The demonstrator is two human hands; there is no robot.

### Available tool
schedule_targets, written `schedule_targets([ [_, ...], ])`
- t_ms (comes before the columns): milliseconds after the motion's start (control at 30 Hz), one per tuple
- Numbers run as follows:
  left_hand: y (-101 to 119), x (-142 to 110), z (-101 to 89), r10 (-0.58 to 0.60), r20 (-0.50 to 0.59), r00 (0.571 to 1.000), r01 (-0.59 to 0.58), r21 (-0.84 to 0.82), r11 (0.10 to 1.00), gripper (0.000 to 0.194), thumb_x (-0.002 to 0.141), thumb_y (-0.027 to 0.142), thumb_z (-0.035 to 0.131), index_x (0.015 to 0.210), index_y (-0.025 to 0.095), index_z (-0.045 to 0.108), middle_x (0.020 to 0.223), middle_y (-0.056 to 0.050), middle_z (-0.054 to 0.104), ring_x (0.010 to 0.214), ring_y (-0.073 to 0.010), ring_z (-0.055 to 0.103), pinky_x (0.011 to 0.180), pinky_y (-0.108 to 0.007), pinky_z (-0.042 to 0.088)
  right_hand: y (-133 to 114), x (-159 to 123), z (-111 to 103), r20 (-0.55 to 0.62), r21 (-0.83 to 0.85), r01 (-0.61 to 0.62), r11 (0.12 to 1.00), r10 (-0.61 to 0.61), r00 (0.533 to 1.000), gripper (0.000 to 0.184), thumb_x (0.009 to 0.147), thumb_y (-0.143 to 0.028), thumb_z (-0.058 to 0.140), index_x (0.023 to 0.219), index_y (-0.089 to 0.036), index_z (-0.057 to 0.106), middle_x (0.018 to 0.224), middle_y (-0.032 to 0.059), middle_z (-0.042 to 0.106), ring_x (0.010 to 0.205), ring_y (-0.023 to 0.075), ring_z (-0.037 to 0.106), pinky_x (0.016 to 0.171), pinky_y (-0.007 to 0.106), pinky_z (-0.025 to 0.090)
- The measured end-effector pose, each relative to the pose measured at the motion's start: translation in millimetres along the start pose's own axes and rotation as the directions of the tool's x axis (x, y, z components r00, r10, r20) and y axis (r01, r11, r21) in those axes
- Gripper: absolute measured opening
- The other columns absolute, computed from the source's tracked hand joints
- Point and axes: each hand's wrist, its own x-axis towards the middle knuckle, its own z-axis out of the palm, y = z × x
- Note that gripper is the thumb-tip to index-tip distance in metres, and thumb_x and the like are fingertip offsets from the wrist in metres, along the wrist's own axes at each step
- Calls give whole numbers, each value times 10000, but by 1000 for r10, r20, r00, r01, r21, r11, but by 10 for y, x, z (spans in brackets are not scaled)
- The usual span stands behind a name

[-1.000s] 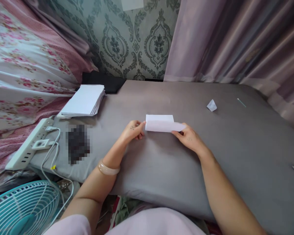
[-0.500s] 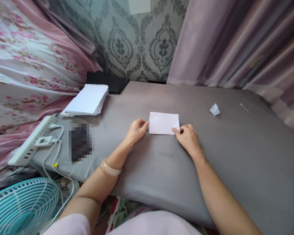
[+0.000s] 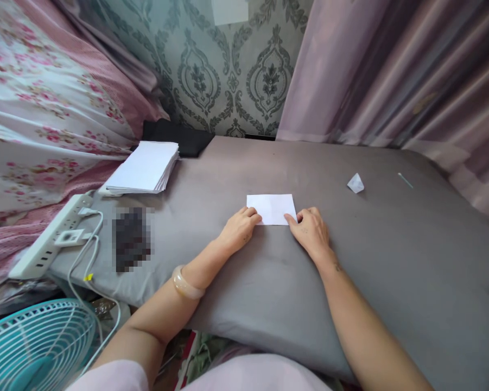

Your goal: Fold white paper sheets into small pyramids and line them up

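A folded white paper (image 3: pixel 272 207) lies flat on the grey cushioned surface (image 3: pixel 391 244). My left hand (image 3: pixel 240 230) presses its fingertips on the paper's near left corner. My right hand (image 3: pixel 310 228) presses on the near right corner with its fingers curled. Both hands rest on the grey surface. A pale bangle (image 3: pixel 184 284) sits on my left wrist.
A stack of white sheets (image 3: pixel 144 168) lies at the far left. A small folded paper piece (image 3: pixel 355 183) and a thin stick (image 3: pixel 405 180) lie at the far right. A power strip (image 3: pixel 51 236) with cables and a teal fan (image 3: pixel 36 345) are at the left.
The paper's near flap, lifted a second ago, has been folded over and laid flat. My left hand moved right onto the paper's near edge; my right hand stayed at the right corner.
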Motion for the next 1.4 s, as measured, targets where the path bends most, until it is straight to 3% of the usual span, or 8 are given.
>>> schedule_targets([
  [300,76,40,2,84,77,994,-97,191,977,389,926,126,369,1258,217,550,1192,-122,560,1080,-245,512,932,-394,450,-77,-115,-14,-105,-14,166,986,-166,980,302,911,-209,465,1178,-164,600,1202,144,575,982,247,589,793,350,455],
  [500,55,47,87,160,0,987,-160,40,986,333,971,227,355,1232,133,540,1284,-104,573,1235,-218,478,1050,-330,406,-127,-197,77,38,-15,606,795,-605,795,509,867,-28,359,1295,-196,579,1348,67,576,1248,196,478,1022,341,394],
  [833,7,214,72,124,-6,992,-123,93,988,377,947,459,425,1140,212,634,1193,-88,608,1021,-230,540,905,-355,456,48,-96,19,8,-149,256,955,-257,966,541,853,-29,312,1347,-94,523,1435,126,490,1303,292,438,1016,444,400],
  [967,68,208,47,160,-14,987,-158,81,984,308,974,329,400,1036,181,662,1091,-110,652,1002,-229,564,873,-354,455,121,-69,34,-152,81,185,979,-171,973,478,819,-49,361,1221,-98,615,1310,148,594,1212,256,530,1013,402,419],
  [1067,128,184,20,13,-236,972,-57,-180,982,286,964,290,407,987,168,664,977,-100,685,900,-193,598,828,-318,460,99,-45,10,-261,425,134,895,-21,965,364,855,-179,431,1149,-109,633,1189,162,657,1104,240,606,976,395,458],
  [1167,173,166,-13,-403,-363,840,47,-693,720,314,926,393,469,959,153,669,871,-69,687,740,-145,594,694,-256,461,15,-53,-60,-154,776,51,629,110,982,430,870,-453,514,1144,-132,600,1132,170,678,1036,238,647,900,385,512],
  [1267,194,148,-18,-620,-145,771,55,-955,292,338,818,447,602,910,131,677,785,-43,666,631,-111,554,575,-216,419,-80,-102,-111,99,935,-109,338,46,994,555,845,-607,502,1168,-160,559,1054,151,706,918,238,689,766,368,560],
  [1400,174,127,55,-668,6,744,120,-985,125,374,716,330,684,1030,135,627,688,5,619,532,-77,489,493,-182,351,-121,-154,-46,188,916,-198,348,63,980,609,766,-525,641,1239,-163,512,851,91,734,709,217,693,625,333,554],
])
